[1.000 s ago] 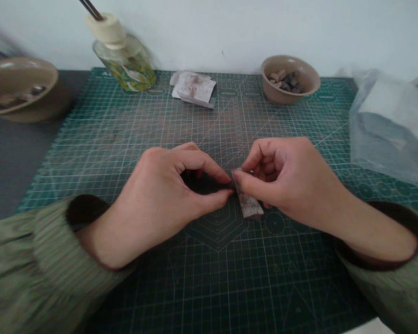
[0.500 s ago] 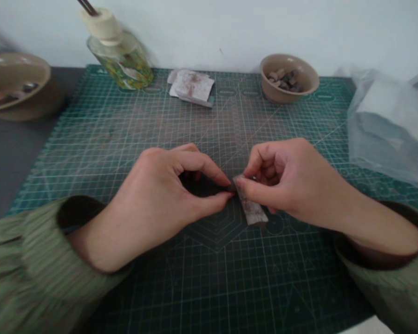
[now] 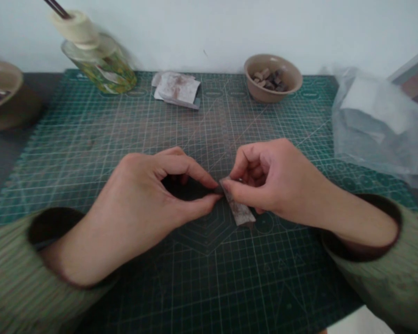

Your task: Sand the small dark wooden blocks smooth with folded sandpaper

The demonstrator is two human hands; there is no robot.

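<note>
A narrow, brown-stained whitish strip (image 3: pixel 242 212) slants downward from the fingertips of my right hand (image 3: pixel 275 178), which pinches its upper end between thumb and forefinger. My left hand (image 3: pixel 149 197) pinches a small dark piece (image 3: pixel 218 189) that meets the strip's upper left edge. Most of that piece is hidden by the fingertips. Both hands are over the middle of the green cutting mat (image 3: pixel 209 287), their fingertips almost meeting.
Behind the hands are a stack of stained white sheets (image 3: pixel 179 88) and a bowl of small blocks (image 3: pixel 272 95). A patterned bottle (image 3: pixel 106 69) stands back left, near a larger bowl (image 3: pixel 17 106). A clear plastic bag (image 3: pixel 379 134) lies at the right.
The whole view has shifted, so the hands and mat appear farther left. Both hands keep their pinches, with the strip and dark piece still touching.
</note>
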